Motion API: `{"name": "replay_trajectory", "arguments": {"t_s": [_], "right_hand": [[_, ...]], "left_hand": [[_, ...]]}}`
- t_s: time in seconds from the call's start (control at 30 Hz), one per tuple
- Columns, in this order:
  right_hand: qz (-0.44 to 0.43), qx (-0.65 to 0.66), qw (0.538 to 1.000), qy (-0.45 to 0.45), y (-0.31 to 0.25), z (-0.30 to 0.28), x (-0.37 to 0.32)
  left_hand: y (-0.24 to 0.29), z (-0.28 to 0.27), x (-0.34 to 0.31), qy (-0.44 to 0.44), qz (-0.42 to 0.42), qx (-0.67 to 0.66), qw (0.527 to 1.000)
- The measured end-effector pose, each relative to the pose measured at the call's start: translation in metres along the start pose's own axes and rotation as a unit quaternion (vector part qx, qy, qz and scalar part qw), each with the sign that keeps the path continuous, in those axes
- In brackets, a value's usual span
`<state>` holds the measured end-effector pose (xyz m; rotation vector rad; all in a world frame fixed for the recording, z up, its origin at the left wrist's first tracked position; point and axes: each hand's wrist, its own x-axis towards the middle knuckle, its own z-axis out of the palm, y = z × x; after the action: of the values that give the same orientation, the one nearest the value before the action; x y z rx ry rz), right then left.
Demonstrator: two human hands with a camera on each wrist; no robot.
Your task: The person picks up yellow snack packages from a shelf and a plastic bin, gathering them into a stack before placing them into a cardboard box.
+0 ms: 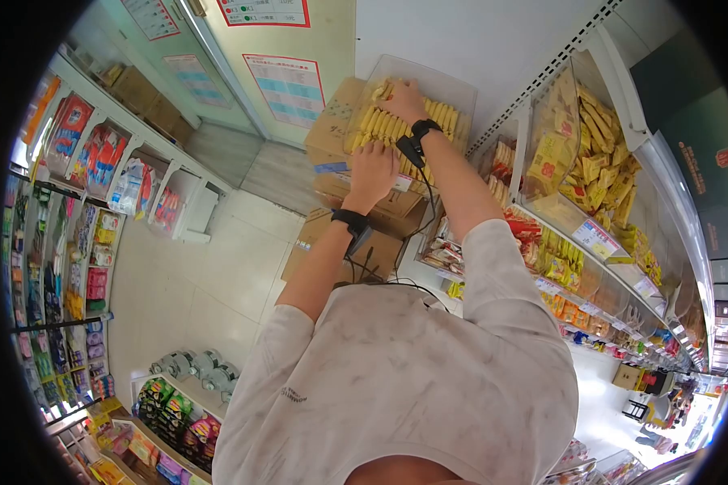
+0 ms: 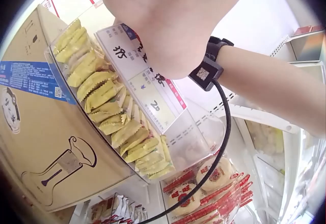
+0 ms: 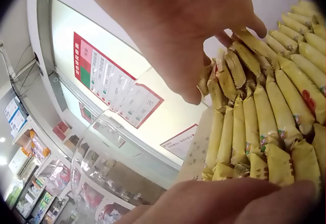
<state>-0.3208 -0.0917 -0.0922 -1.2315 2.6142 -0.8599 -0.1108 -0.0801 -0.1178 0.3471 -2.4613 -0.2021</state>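
Observation:
A clear plastic bin [image 1: 461, 121] holds tight rows of yellow-wrapped snack sticks [image 3: 275, 107]. At the bin's far left corner, my right hand [image 1: 403, 101] reaches down with thumb and fingers around several upright yellow packets [image 3: 229, 71]. My left hand [image 1: 372, 174] lies over the near side of the bin, fingers resting on the ends of the nearest packets. In the left wrist view the left hand [image 2: 163, 25] partly covers a handwritten price card [image 2: 147, 86] on the bin's front. The right hand's fingertips are partly hidden among the packets.
The bin stands on cardboard boxes [image 1: 325, 129] against the wall. At right, shelves carry more clear bins of yellow packets [image 1: 598, 153] and red-edged packs [image 2: 204, 183]. A black cable [image 2: 224, 117] hangs from the right wrist. Hanging goods [image 1: 97, 153] line the left side.

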Motion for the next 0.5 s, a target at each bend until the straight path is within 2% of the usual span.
{"name": "replay_trajectory", "arguments": {"t_s": [0.3, 0.4, 0.5], "right_hand": [[0.044, -0.052, 0.993, 0.095, -0.013, 0.004, -0.002], [0.023, -0.102, 0.985, 0.137, -0.024, 0.005, -0.009], [0.003, -0.107, 0.986, 0.128, -0.026, 0.005, -0.017]], "left_hand": [[-0.003, 0.006, -0.003, 0.018, 0.011, 0.011, 1.0], [-0.003, 0.004, -0.004, 0.007, 0.008, 0.009, 1.0], [-0.002, 0.003, -0.005, -0.002, 0.006, 0.011, 1.0]]}}
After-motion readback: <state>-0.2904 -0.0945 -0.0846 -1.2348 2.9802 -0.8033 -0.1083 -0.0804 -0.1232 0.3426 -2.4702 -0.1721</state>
